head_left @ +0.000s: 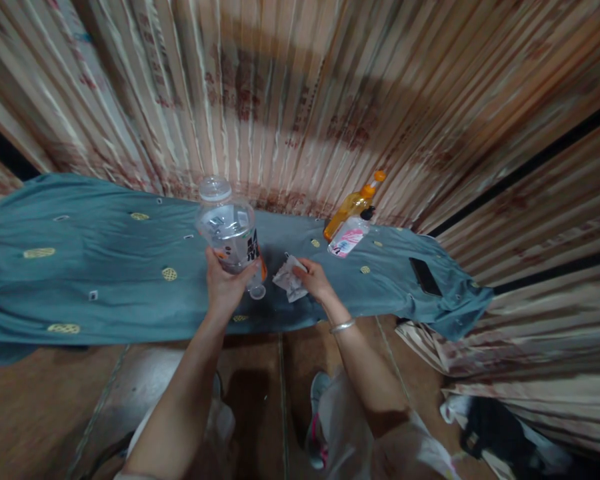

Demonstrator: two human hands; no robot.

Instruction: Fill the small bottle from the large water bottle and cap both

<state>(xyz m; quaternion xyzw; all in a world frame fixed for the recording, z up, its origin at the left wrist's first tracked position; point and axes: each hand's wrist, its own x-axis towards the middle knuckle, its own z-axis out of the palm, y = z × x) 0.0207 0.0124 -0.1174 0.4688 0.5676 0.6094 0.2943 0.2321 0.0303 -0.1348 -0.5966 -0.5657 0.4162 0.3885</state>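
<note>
over the blue cloth [105, 267], left hand [225, 287] grips a clear bottle [230, 230]; right hand [314, 280] pinches what seems a crumpled wrapper [289, 279] beside it.

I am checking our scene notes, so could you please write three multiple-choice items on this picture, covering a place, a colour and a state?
1. Where does the black phone lie?
A. on the floor
B. on the blue cloth, right of the hands
C. beside the curtain rail

2. What colour is the cap of the orange bottle?
A. orange
B. green
C. black

3. How is the clear bottle held?
A. lying flat
B. upside down
C. upright in the left hand

Answers: 1 B, it rests on the cloth near its right end. 2 A, the cap matches the liquid. 3 C, its white cap points up while the right hand holds a crumpled wrapper.
</note>
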